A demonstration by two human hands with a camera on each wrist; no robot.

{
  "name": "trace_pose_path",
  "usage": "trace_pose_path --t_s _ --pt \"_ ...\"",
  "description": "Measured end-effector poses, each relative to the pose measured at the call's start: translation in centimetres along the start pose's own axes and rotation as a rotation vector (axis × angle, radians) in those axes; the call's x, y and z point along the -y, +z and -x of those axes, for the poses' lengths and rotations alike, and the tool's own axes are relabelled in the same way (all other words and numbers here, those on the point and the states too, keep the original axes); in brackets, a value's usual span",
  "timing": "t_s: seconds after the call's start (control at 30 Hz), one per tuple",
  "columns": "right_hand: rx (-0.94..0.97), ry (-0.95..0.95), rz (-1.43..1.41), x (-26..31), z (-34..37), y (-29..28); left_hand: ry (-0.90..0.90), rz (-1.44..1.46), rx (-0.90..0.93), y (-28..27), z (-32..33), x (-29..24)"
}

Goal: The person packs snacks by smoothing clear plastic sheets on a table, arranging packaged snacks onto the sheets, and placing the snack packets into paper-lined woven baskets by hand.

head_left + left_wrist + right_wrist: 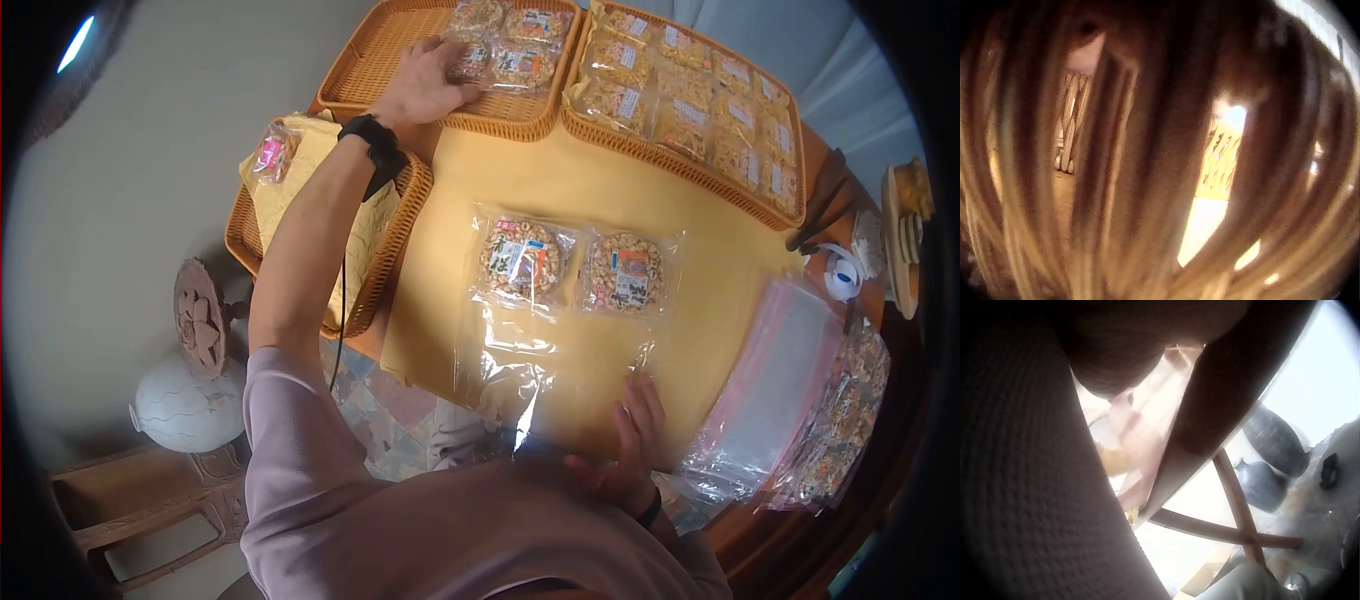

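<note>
In the head view my left hand [430,82] is at a round snack packet [470,62] in the upper left wicker basket [365,65], fingers bent at its left side and thumb along its lower edge. Two packets, one on the left [520,262] and one on the right [628,272], lie side by side at the top of a clear plastic bag [500,350] on the yellow cloth [420,300]. My right hand [632,440] is by the bag's lower right corner with relaxed fingers. Blurred wicker [1147,187] fills the left wrist view.
A basket of packets [690,185] stands at the upper right. Another basket [395,235] with yellow cloth and a small pink-labelled packet [272,155] stands left. Flat clear bags [770,370] and more packets [845,420] lie at right, near a tape roll [842,275].
</note>
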State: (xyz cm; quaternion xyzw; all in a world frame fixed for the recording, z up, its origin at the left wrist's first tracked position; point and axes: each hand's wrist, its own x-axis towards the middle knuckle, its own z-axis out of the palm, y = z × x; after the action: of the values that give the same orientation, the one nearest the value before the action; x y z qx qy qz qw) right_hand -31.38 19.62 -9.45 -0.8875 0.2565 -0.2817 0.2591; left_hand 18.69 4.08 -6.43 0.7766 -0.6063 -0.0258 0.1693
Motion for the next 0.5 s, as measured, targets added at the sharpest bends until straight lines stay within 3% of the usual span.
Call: trace_pose_path --t_s 0.13,0.33,0.4,0.5 --pt "0.008 0.005 0.001 0.0 0.0 0.0 -0.084 0.256 0.099 0.1 -0.9 -0.7" --pt "0.007 0.008 -0.004 0.0 -0.1 0.1 -0.070 0.032 0.005 1.6 -1.0 -1.0" --pt "0.005 0.007 -0.004 0.1 -0.2 0.1 -0.014 -0.020 -0.127 2.5 -0.9 -0.7" --pt "0.000 0.010 0.003 0.3 -0.2 0.1 -0.029 -0.018 -0.097 2.3 -0.8 -1.1"
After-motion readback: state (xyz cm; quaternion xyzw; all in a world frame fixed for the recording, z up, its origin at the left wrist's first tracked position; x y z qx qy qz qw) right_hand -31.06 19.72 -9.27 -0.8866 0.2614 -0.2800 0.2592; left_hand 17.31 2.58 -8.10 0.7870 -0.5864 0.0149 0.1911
